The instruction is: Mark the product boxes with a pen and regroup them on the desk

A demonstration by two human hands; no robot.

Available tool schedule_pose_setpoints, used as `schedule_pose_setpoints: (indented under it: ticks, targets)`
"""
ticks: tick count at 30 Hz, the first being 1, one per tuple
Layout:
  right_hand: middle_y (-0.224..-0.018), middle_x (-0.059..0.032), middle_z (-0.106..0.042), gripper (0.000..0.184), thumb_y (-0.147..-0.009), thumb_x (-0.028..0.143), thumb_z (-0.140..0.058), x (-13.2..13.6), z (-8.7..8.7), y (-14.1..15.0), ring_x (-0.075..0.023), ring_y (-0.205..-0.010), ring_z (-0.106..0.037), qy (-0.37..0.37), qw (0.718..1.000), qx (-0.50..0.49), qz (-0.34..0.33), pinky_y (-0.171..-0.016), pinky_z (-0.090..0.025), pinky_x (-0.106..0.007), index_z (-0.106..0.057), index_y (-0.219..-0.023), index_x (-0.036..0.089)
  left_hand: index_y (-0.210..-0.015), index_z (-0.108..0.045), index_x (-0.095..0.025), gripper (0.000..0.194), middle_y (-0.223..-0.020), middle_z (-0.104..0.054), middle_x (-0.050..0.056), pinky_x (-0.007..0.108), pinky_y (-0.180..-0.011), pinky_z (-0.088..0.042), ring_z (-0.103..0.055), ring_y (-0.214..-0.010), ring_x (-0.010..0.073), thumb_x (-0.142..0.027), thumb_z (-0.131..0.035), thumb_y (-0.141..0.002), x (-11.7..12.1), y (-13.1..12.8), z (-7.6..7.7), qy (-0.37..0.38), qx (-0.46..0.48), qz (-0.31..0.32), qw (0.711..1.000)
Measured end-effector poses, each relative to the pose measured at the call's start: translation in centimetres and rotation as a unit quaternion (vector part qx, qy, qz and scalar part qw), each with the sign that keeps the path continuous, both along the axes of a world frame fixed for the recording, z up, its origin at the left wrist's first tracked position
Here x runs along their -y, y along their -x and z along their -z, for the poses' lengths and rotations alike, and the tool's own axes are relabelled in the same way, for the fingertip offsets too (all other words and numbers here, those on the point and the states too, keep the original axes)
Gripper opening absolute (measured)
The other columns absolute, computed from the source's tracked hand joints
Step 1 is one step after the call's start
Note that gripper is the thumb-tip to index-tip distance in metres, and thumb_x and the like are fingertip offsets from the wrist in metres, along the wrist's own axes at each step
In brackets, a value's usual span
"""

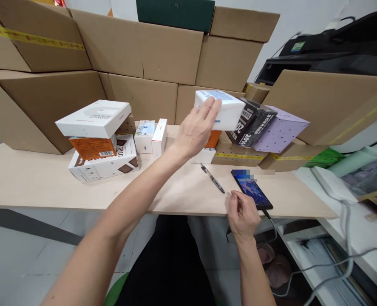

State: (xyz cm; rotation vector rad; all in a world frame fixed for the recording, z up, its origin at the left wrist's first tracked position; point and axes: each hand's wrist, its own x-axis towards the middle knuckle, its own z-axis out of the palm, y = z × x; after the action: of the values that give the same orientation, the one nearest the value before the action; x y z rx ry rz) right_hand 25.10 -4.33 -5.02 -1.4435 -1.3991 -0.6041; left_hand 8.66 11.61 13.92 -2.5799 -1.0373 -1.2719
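My left hand (194, 129) grips one white, blue-printed rectangular box (230, 114), thumb hidden, above one orange box (214, 139) at the back of the pale wooden table (182, 199); my right hand (244, 214) is curled closed at the front edge, beside one black smartphone (252, 190); one slim grey-and-black pen (212, 178) lies left of the phone; two small white boxes (159, 138) stand left of my left hand.

The white box (231, 114) is partly hidden (by left fingers (213, 112)).
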Motion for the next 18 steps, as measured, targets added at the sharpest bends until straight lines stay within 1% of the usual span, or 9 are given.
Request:
schedule_pose_setpoints:
  ticks: [2, 3, 6, 9, 10, 11, 14, 16, 18]
  targets:
    - [-0.092, -0.0097, -0.074, 0.012, -0.094, 0.024, -0.055, 0.0, 0.0, 0.1, -0.0208, -0.083, -0.069, -0.008, 1.000, -0.009, 0.001, -0.074, -0.055, -0.035, -0.064, -0.102, 0.020, -0.149, -0.036, -0.028, 0.060, -0.153, -0.037, 0.009, 0.054, -0.105, -0.044, -0.038, -0.139, 0.0360, -0.020, -0.046, -0.090, 2.4, 4.3, 1.0, 0.020, 0.009, -0.012, 1.000]
    - [-0.092, -0.0095, -0.074, 0.012, -0.094, 0.023, -0.055, 0.0, 0.0, 0.1, -0.0203, -0.083, -0.069, -0.012, 1.000, -0.012, 0.000, -0.074, -0.055, -0.034, -0.064, -0.102, 0.020, -0.147, -0.037, -0.028, 0.061, -0.152, -0.037, 0.010, 0.055, -0.106, -0.044, -0.036, -0.141, 0.0362, -0.022, -0.049, -0.088, 3.5, 6.6, 1.9, 0.023, 0.011, -0.012, 1.000]
    - [-0.092, -0.0093, -0.074, 0.011, -0.093, 0.022, -0.057, -0.1, 0.2, 0.2, -0.0199, -0.082, -0.069, -0.026, 1.000, -0.018, -0.002, -0.074, -0.055, -0.033, -0.065, -0.101, 0.019, -0.138, -0.046, -0.027, 0.055, -0.145, -0.042, 0.013, 0.051, -0.108, -0.046, -0.039, -0.140, 0.0323, -0.024, -0.056, -0.084, 5.8, 12.8, 5.8, 0.011, 0.022, 0.036, 0.999]
    - [-0.091, -0.0097, -0.074, 0.012, -0.093, 0.024, -0.057, -0.2, 0.3, 0.3, -0.0206, -0.081, -0.070, -0.022, 0.999, -0.024, 0.007, -0.074, -0.055, -0.034, -0.066, -0.099, 0.019, -0.117, -0.060, -0.028, 0.034, -0.140, -0.043, 0.012, 0.046, -0.104, -0.051, -0.044, -0.136, 0.0283, -0.021, -0.055, -0.084, 6.5, 16.7, 10.1, 0.073, -0.010, 0.073, 0.995]
    - [-0.091, -0.0099, -0.074, 0.012, -0.093, 0.025, -0.057, -0.2, 0.2, 0.4, -0.0209, -0.082, -0.070, -0.021, 0.999, -0.026, 0.009, -0.074, -0.056, -0.034, -0.066, -0.099, 0.019, -0.114, -0.062, -0.028, 0.031, -0.140, -0.042, 0.013, 0.045, -0.101, -0.053, -0.047, -0.133, 0.0279, -0.021, -0.055, -0.084, 6.5, 17.5, 11.2, 0.101, -0.018, 0.073, 0.992]
    - [-0.091, -0.0100, -0.075, 0.012, -0.093, 0.025, -0.057, -0.2, 0.1, 0.6, -0.0213, -0.082, -0.070, -0.022, 0.999, -0.027, 0.008, -0.074, -0.056, -0.035, -0.066, -0.098, 0.019, -0.117, -0.062, -0.027, 0.034, -0.143, -0.039, 0.013, 0.045, -0.099, -0.054, -0.051, -0.127, 0.0264, -0.020, -0.054, -0.085, 6.6, 17.9, 12.1, 0.129, -0.025, 0.065, 0.989]
    - [-0.089, -0.0096, -0.074, 0.013, -0.093, 0.026, -0.057, -0.3, -0.8, 1.9, -0.0212, -0.081, -0.070, -0.029, 0.999, -0.035, -0.019, -0.076, -0.056, -0.035, -0.067, -0.097, 0.019, -0.130, -0.058, -0.027, 0.045, -0.145, -0.037, 0.015, 0.042, -0.093, -0.055, -0.061, -0.103, 0.0195, -0.017, -0.047, -0.088, 7.5, 18.5, 13.3, 0.174, -0.005, 0.021, 0.984]
    - [-0.088, -0.0091, -0.074, 0.017, -0.093, 0.031, -0.057, -0.5, -1.6, 3.2, -0.0203, -0.077, -0.069, 0.004, 0.997, -0.059, -0.051, -0.074, -0.055, -0.034, -0.068, -0.097, 0.019, -0.136, -0.055, -0.026, 0.046, -0.137, -0.048, 0.014, 0.038, -0.087, -0.055, -0.062, -0.090, 0.0166, -0.021, -0.042, -0.092, 8.6, 18.4, 13.0, 0.199, 0.058, -0.032, 0.978]
    - [-0.089, -0.0090, -0.074, 0.027, -0.095, 0.040, -0.053, -0.9, -2.6, 4.6, -0.0207, -0.077, -0.069, 0.069, 0.987, -0.107, -0.098, -0.070, -0.055, -0.033, -0.069, -0.100, 0.019, -0.134, -0.057, -0.023, 0.042, -0.119, -0.062, 0.010, 0.035, -0.083, -0.054, -0.063, -0.084, 0.0174, -0.031, -0.040, -0.097, 9.7, 18.0, 12.3, 0.241, 0.122, -0.083, 0.959]
